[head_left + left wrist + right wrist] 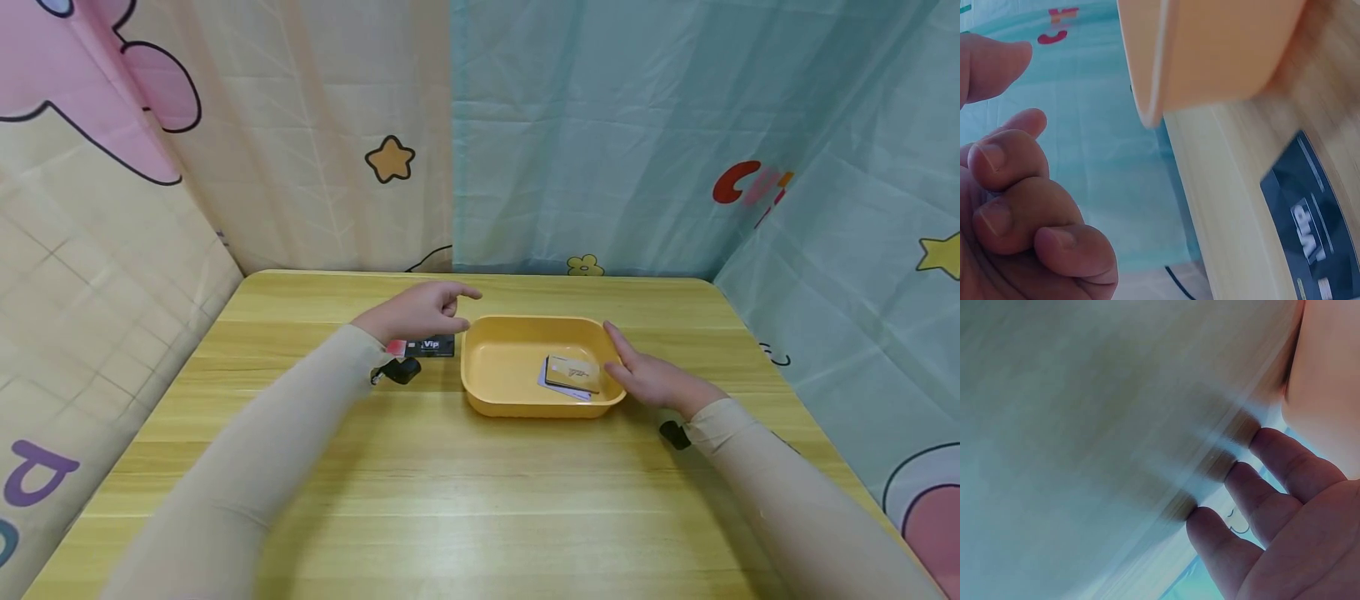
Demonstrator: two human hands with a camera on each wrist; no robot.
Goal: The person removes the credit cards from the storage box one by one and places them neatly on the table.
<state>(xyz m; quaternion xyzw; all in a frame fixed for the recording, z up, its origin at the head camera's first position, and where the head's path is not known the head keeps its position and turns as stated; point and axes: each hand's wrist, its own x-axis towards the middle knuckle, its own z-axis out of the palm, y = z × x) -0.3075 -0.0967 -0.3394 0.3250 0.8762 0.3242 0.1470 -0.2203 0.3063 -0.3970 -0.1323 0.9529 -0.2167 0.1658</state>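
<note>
A yellow plastic tray (pixel 517 408) sits on the table. Inside, toward its right end, lies a small overlapping pile of cards with a gold card (pixel 573 373) on top. A black VIP card (pixel 435 347) lies flat on the table left of the tray; my left wrist hides part of it in the head view. Above that card, by the tray's left rim, is my left hand (pixel 423 310), index finger and thumb apart, other fingers curled, holding nothing. My right hand (pixel 656 379) grips the tray's right rim, thumb over the edge, with several fingers outside near the tabletop.
The wooden table (pixel 465 508) stretches in front of the tray. Patterned curtains (pixel 585 133) hang behind the table and along both sides. A dark wrist device shows beneath each sleeve.
</note>
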